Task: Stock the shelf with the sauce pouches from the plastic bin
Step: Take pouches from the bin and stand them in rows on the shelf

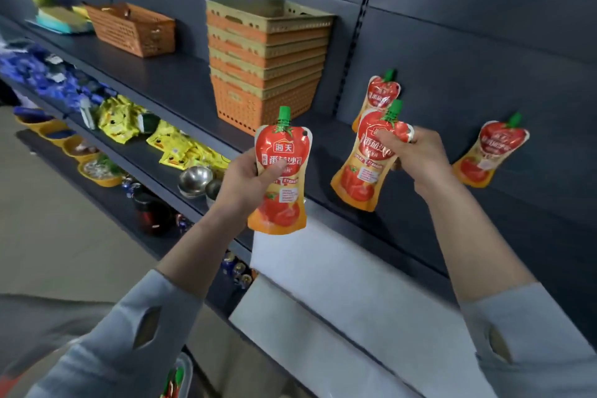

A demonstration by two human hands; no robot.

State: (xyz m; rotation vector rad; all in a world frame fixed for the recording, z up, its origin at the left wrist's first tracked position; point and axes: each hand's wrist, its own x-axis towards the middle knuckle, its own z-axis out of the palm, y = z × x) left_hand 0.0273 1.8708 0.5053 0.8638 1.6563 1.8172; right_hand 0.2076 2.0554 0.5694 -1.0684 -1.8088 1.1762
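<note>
At the shelf (181, 74), left fingers (274, 169) grasp one red-orange, green-capped pouch (284, 145); right fingers (386, 139) grasp another pouch (358, 178).

L hand (248, 179): arm extended fwd, thumb across front of sauce pouch (282, 152), fingers curled behind it. R hand (420, 155): reaches further fwd, fingers curled round upper part of second pouch (357, 181). Both forearms bare; grey sleeves (129, 333) pushed back.

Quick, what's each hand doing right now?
Left hand: grips a sauce pouch.
Right hand: grips a second sauce pouch.
</note>
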